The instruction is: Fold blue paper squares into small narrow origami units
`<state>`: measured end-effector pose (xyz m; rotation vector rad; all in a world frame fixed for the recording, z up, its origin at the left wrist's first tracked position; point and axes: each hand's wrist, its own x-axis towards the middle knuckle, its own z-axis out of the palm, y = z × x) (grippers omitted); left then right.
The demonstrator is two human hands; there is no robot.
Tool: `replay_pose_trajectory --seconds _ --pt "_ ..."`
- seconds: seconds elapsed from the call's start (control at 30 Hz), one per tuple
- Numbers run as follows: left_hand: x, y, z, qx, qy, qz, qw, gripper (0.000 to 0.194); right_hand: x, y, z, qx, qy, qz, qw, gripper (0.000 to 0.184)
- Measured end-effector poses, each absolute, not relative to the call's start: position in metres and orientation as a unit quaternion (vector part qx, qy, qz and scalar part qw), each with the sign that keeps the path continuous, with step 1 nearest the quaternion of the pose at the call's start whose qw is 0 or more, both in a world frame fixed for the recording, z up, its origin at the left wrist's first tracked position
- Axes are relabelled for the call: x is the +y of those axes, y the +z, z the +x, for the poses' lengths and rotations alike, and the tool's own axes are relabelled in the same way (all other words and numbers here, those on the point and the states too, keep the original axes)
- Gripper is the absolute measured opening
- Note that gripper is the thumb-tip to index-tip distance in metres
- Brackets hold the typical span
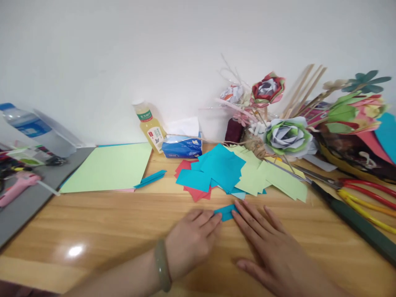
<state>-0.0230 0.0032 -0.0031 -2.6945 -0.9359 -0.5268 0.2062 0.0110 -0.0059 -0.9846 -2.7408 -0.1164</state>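
A small folded blue paper piece (227,212) lies on the wooden table (117,222). My left hand (192,241), with a green bangle at the wrist, presses its curled fingertips on the paper's left end. My right hand (270,247) lies flat with fingers stretched out, its fingertips on the paper's right end. Neither hand lifts the paper. Just beyond it is a loose pile of blue, red and pale green paper squares (235,171).
A large pale green sheet (109,167) and a folded blue strip (150,178) lie at left. A juice bottle (150,128), tissue pack (182,147) and paper flowers (287,136) stand by the wall. Scissors (365,192) lie right; a pink glue gun (17,185) and water bottle (34,128) left.
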Motion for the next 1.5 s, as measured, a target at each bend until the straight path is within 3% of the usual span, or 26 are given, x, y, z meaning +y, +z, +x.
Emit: replay_pose_trajectory --seconds 0.2,0.33,0.5,0.63,0.83,1.03,1.5 --pt "0.005 -0.004 -0.026 -0.320 -0.213 -0.917 0.107 0.027 0.014 0.004 0.220 -0.919 -0.086 -0.351 0.156 0.054" --pt "0.004 -0.002 -0.027 -0.309 -0.219 -0.922 0.083 0.024 0.014 0.007 0.219 -0.905 -0.025 -0.359 0.227 0.031" --pt "0.003 0.003 -0.030 -0.308 -0.220 -0.923 0.064 0.024 0.021 0.008 0.207 -0.916 0.039 -0.311 0.249 0.020" --pt "0.007 0.008 -0.027 -0.339 -0.206 -0.916 0.054 0.025 0.034 0.010 0.196 -0.941 0.050 -0.260 0.211 0.018" --pt "0.010 0.008 -0.022 -0.366 -0.211 -0.903 0.076 0.023 0.046 0.011 0.193 -0.961 0.004 -0.200 0.189 0.029" --pt "0.012 0.003 -0.018 -0.363 -0.234 -0.895 0.109 0.022 0.048 0.011 0.190 -0.960 -0.003 -0.213 0.181 0.022" --pt "0.021 0.005 -0.018 -0.496 -0.250 -0.824 -0.109 0.012 0.056 0.007 0.178 -0.911 0.113 -0.356 0.174 0.014"
